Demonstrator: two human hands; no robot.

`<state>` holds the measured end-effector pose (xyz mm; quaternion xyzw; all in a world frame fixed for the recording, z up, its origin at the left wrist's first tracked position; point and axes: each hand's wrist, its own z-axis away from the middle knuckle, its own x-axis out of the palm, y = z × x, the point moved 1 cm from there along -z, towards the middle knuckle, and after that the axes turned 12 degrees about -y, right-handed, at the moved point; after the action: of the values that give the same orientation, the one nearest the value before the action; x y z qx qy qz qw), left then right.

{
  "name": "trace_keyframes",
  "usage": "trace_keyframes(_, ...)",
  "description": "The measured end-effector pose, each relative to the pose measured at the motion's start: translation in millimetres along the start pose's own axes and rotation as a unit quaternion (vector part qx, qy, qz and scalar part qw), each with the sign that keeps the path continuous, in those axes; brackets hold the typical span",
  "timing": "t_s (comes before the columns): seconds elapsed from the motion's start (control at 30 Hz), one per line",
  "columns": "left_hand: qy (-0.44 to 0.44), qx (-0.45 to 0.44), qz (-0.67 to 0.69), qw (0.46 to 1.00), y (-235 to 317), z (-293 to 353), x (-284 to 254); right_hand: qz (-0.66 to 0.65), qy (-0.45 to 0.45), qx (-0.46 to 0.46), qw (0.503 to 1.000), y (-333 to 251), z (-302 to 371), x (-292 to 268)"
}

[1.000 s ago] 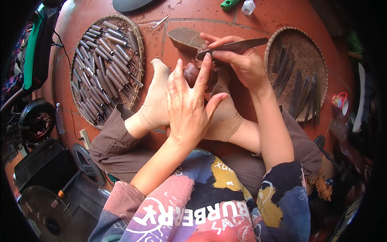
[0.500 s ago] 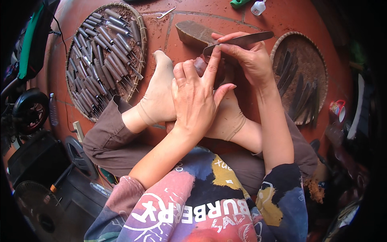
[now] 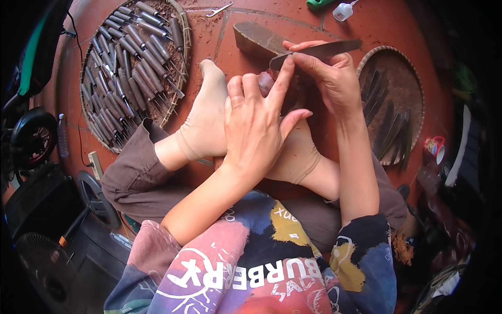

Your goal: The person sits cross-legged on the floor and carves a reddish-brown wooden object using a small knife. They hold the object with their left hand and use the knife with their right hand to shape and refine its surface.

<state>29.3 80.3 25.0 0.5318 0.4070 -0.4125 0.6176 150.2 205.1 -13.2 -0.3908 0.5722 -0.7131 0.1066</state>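
My right hand (image 3: 334,78) pinches a dark flat blade (image 3: 327,49) between thumb and fingers, holding it slanted, one end up to the right. My left hand (image 3: 256,118) lies palm down with fingers spread. Its index fingertip presses on the blade's lower left end, next to my right thumb. Below that end, a shiny reddish-brown lump (image 3: 265,82) shows between my left fingers; most of it is hidden. My stockinged feet (image 3: 201,118) flank the work, soles turned inward. Just beyond the lump rests a long brown block (image 3: 256,37).
At left, a round woven tray (image 3: 184,78) holds several dark-handled tools. At right, another woven tray (image 3: 413,63) holds several dark blades. A small white bottle (image 3: 342,11) and a forked metal piece (image 3: 219,9) lie at the back; a red-white cup (image 3: 435,149) is far right.
The view has shifted slightly, so the scene sits a little differently in the picture. Both hands keep nearly the same pose on the blade.
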Motion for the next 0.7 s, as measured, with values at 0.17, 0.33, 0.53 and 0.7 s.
trace_keyframes(0.17, 0.007, 0.027, 0.000, 1.000, 1.6, 9.0, 2.9, 0.030, -0.036, -0.058, 0.997, 4.9, 6.8, -2.1)
trace_keyframes(0.33, -0.022, -0.024, -0.004, 0.999, 8.8, 0.8, 4.8, 0.014, -0.005, 0.001, 1.000, 0.1, 0.4, -0.6)
trace_keyframes(0.53, 0.001, 0.010, 0.007, 1.000, 2.7, 5.7, 4.5, 0.078, -0.034, 0.012, 0.996, -9.9, -2.4, -3.1)
trace_keyframes(0.7, 0.000, 0.027, 0.041, 0.999, -1.7, 6.1, 1.3, 0.087, -0.057, -0.027, 0.994, -7.6, 2.9, -2.4)
